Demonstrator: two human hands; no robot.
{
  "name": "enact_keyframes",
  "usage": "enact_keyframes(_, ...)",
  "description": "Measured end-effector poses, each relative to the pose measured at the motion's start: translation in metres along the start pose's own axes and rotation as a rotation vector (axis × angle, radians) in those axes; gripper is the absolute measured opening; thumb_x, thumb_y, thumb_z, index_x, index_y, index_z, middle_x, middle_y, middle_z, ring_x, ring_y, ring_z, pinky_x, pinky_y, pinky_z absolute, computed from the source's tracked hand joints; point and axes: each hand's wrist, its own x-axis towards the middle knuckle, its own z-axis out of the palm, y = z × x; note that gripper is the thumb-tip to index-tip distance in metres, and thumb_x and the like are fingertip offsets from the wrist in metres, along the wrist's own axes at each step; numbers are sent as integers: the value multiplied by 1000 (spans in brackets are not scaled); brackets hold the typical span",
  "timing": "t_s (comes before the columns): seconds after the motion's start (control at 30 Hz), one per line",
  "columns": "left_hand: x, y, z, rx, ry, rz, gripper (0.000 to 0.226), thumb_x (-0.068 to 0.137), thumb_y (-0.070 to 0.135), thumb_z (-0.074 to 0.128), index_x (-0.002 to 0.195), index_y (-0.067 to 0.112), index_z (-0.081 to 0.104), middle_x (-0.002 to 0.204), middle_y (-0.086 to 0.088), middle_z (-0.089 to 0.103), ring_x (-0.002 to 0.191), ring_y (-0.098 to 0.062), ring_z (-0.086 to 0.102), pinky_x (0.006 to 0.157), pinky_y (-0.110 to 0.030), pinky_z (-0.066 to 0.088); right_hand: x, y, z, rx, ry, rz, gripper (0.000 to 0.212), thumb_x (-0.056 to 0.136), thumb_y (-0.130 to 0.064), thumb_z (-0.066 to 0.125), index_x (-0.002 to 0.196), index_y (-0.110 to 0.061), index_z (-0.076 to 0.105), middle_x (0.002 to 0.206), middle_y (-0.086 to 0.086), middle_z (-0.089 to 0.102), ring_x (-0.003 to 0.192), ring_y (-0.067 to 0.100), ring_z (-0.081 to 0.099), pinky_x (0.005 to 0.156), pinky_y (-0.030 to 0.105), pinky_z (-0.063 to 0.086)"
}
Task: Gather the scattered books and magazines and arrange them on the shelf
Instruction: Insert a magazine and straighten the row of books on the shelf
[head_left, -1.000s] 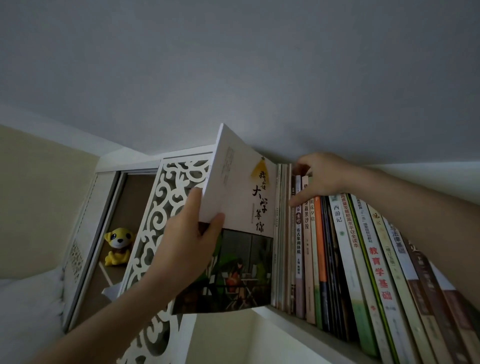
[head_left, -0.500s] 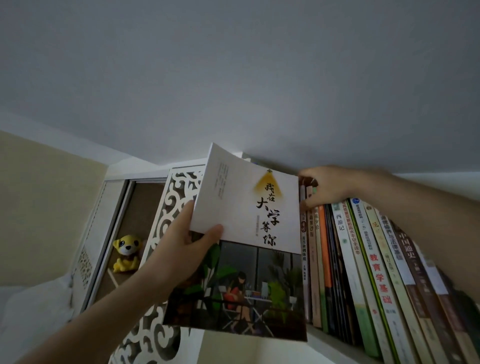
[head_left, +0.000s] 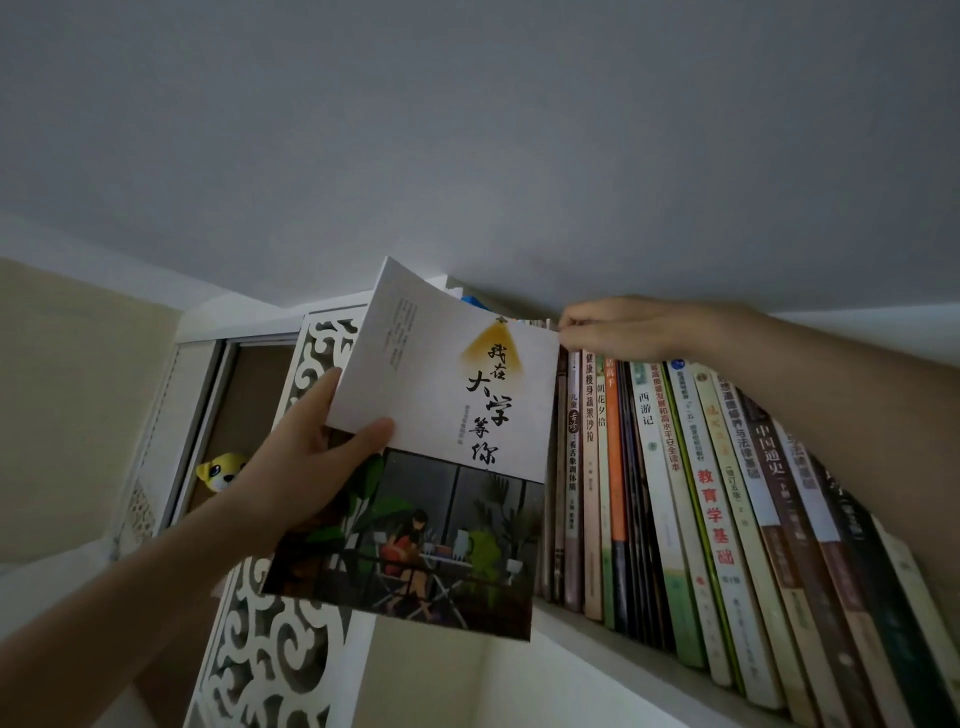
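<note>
My left hand (head_left: 306, 457) grips a thin white magazine (head_left: 447, 426) with black brush lettering and a dark picture of a seated figure on its lower half. It is held up, cover toward me, in front of the left end of a row of upright books (head_left: 675, 493) on a white shelf (head_left: 613, 649). My right hand (head_left: 608, 327) rests on the tops of the leftmost books, fingers curled over their upper edges next to the magazine's top right corner. The leftmost spines are hidden behind the magazine.
A white carved lattice panel (head_left: 270, 670) stands left of the shelf. Beyond it a cabinet recess holds a yellow plush toy (head_left: 221, 470). The ceiling hangs close above the book tops. The row of books leans to the right.
The magazine has swung out from the row's left end and now faces me, lower and nearer. My right hand has stayed on the book tops.
</note>
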Motion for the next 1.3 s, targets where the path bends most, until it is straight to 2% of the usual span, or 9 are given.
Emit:
enact_keyframes(0.1,5,6,0,31,-1,40,36,89,19,62,117,38,49,107,7,63,95,-10,65,69,-20,58,1,-1,3,-26,55,-4,36,93,-62,38,96,-30,55,94,-3,60,90,16,58,79,32,45)
enact_keyframes(0.27,17,18,5,220,-16,90,41,91,23,60,128,29,45,112,12,59,100,-10,62,77,-27,57,10,1,10,-73,236,21,35,86,-53,60,93,-19,63,89,2,69,77,13,63,67,28,51)
enact_keyframes(0.47,22,25,5,260,-19,74,32,91,24,60,119,31,44,107,14,57,93,-10,62,64,-20,53,12,-2,9,-104,279,71,38,82,-54,65,91,-17,71,84,2,70,67,8,62,54,22,44)
enact_keyframes(0.57,20,31,4,183,-35,72,38,90,23,61,122,36,44,108,12,59,93,-12,64,65,-21,56,11,-1,8,-95,284,72,39,83,-54,64,91,-17,72,82,2,69,68,9,62,57,23,47)
enact_keyframes(0.7,18,35,2,231,-48,123,41,89,24,62,125,33,45,113,9,60,96,-14,65,78,-32,59,13,0,10,-118,302,77,38,81,-58,64,86,-20,68,85,3,68,73,13,62,65,28,51)
enact_keyframes(0.87,18,34,12,206,-55,120,39,91,23,62,123,36,44,112,14,59,99,-10,62,77,-27,56,10,0,13,-127,312,51,36,85,-51,62,94,-17,70,91,5,70,81,18,65,73,30,54)
enact_keyframes(1.1,28,37,64,356,22,170,33,96,22,54,125,20,39,117,7,52,87,-9,58,49,-11,50,5,-4,12,-155,274,36,43,87,-56,57,106,-19,67,100,7,65,86,20,61,68,27,46)
enact_keyframes(1.17,29,33,81,341,37,157,36,97,22,53,128,20,36,120,3,52,80,-7,59,50,-14,53,3,-5,10,-172,260,25,43,87,-55,58,110,-20,67,102,7,64,88,20,59,71,28,46)
enact_keyframes(1.3,24,20,116,307,47,94,37,97,22,52,128,21,33,116,-3,56,86,-13,62,64,-30,60,1,-3,12,-205,299,-8,39,88,-50,59,112,-20,66,100,6,49,97,15,43,86,33,45)
